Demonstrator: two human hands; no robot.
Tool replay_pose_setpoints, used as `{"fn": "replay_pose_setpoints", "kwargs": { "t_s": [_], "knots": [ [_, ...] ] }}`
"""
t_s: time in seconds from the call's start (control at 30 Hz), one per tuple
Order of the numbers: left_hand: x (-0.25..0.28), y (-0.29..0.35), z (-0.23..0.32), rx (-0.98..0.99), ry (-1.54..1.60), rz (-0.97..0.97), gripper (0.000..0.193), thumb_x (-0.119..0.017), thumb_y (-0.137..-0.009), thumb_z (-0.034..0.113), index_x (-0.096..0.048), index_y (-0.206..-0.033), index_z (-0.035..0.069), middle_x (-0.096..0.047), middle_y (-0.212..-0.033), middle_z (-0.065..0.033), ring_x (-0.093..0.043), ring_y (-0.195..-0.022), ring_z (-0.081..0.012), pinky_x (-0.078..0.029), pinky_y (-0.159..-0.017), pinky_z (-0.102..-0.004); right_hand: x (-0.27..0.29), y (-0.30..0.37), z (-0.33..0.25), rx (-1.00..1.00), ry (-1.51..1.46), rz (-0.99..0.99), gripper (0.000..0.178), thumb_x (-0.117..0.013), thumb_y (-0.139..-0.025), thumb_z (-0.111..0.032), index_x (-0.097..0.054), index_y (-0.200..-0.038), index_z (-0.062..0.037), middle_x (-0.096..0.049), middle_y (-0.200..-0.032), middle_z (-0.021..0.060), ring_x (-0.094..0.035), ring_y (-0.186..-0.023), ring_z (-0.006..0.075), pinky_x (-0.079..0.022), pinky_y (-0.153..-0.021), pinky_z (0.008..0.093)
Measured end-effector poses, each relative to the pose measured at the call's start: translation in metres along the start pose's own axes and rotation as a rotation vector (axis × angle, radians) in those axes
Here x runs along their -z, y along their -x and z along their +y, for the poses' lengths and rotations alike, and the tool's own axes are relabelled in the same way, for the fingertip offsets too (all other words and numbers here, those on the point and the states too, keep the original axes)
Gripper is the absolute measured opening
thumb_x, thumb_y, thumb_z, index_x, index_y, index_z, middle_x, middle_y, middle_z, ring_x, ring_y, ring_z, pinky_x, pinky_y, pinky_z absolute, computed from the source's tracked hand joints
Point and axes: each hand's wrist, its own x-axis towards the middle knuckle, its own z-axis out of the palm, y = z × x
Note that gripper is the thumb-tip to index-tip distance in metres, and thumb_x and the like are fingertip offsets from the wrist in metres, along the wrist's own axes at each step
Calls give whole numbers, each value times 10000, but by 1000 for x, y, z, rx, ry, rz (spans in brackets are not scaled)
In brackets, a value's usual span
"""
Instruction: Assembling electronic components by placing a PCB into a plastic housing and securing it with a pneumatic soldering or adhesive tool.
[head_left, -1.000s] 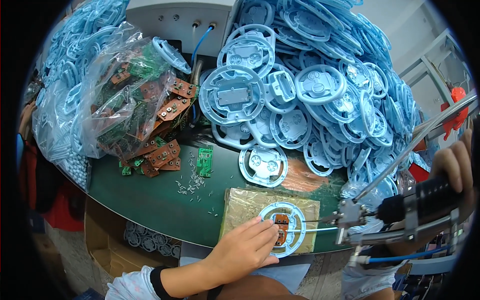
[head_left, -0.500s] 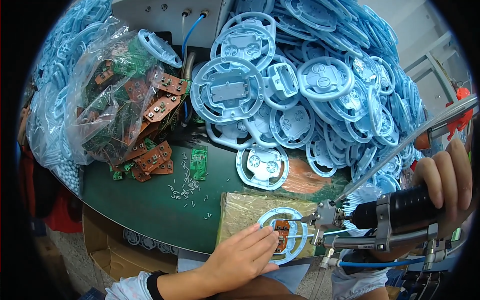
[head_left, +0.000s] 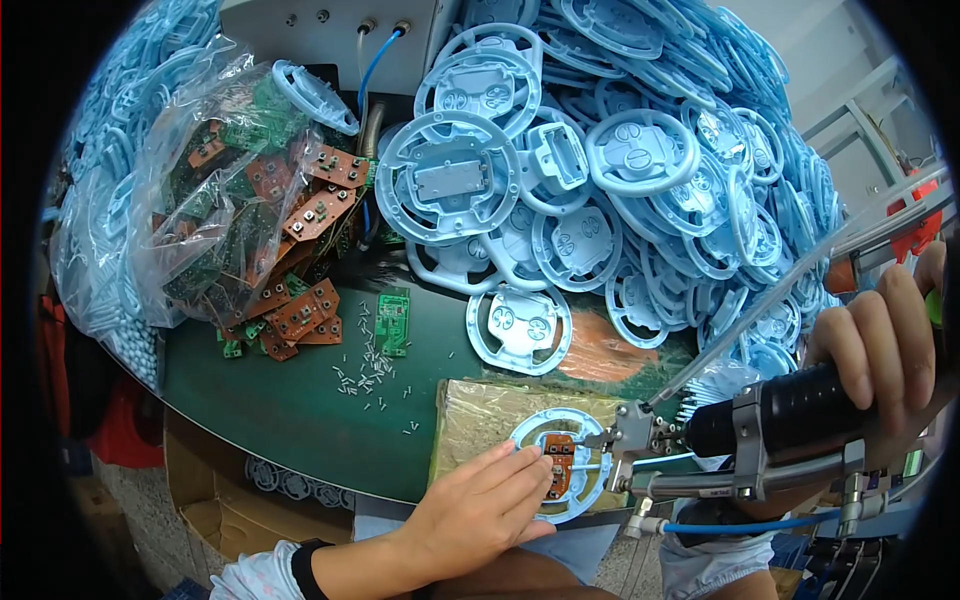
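A light blue toy steering wheel [head_left: 599, 484] lies on a tape-wrapped yellowish block [head_left: 475, 415] near the table's front edge. Inside it sits a brown circuit board [head_left: 560, 462] with small black buttons. My left hand [head_left: 478, 508] rests on the wheel's left side, fingers stretched flat over the rim and against the board. From the right, my right hand [head_left: 878, 345] wraps round the black body of a power screwdriver [head_left: 770, 408] mounted with metal clamps and hoses. Its narrow metal tip reaches over the board's upper right part; exact contact is hard to see.
Loose screws [head_left: 372, 360] lie beside a green circuit board [head_left: 394, 322]. A clear plastic bag [head_left: 165, 250] of boards stands left. Piled blue steering wheels [head_left: 645, 155] fill the back and right. A grey machine [head_left: 320, 35] stands behind; a cardboard box [head_left: 235, 515] sits below the table.
The screwdriver and my right hand have moved slightly left and down, bringing the tip further over the board. My left hand stays on the wheel. The whole view has shifted a little.
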Motion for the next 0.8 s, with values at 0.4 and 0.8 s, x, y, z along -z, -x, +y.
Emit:
{"fn": "replay_pose_setpoints", "kwargs": {
  "t_s": [0.4,0.8],
  "knots": [
    [-1,1,1,-27,-37,-9,462,-699,-767,328,-649,-1051,-33,-630,-1148,-103,-573,-1148,-241,-436,-1032,-383,-8,-14,-15,-61,65,-81,591,-457,-1004,-435,-292,-1507,-170,-579,-921,25,-581,-709,145,-468,-744,358],
    [-1,-2,2,29,90,27,465,-730,-754,345,-640,-1008,-35,-588,-1171,-132,-540,-1145,-281,-431,-1010,-412,-7,-16,-14,-171,31,-115,601,-461,-1001,-429,-279,-1512,-170,-574,-909,44,-572,-689,154,-467,-748,368]
  ]
}}
